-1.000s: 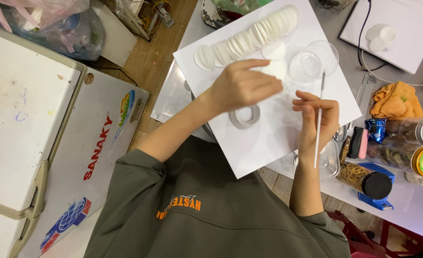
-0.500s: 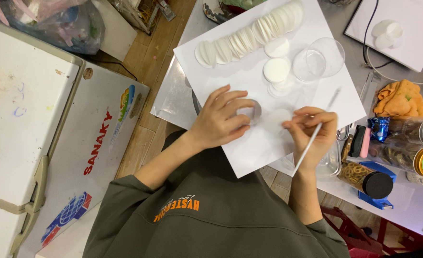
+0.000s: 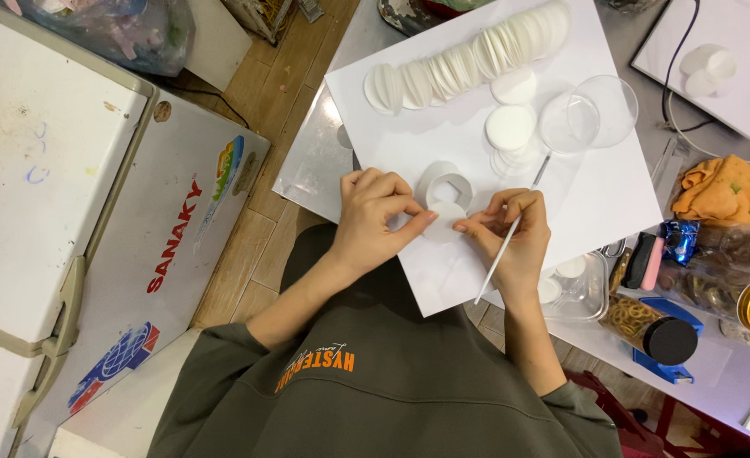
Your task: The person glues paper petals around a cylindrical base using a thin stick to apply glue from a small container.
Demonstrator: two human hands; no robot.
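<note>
Left hand [image 3: 375, 222] moved off tape ring [image 3: 444, 183] | both hands pinch white disc [image 3: 445, 222], partly hidden | right hand [image 3: 510, 237] grips stick [image 3: 510, 236]

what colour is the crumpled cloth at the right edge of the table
Orange-yellow; the crumpled cloth shows only in the head view.

White round paper disc [image 3: 445, 222] on a white square sheet [image 3: 493, 144], white thin stick [image 3: 510, 237]. Far right: crumpled orange cloth [image 3: 721, 190], black-lidded clear jar [image 3: 650, 326], blue tray [image 3: 659, 363]. Olive-grey sweatshirt [image 3: 375, 390] with orange print.
</note>
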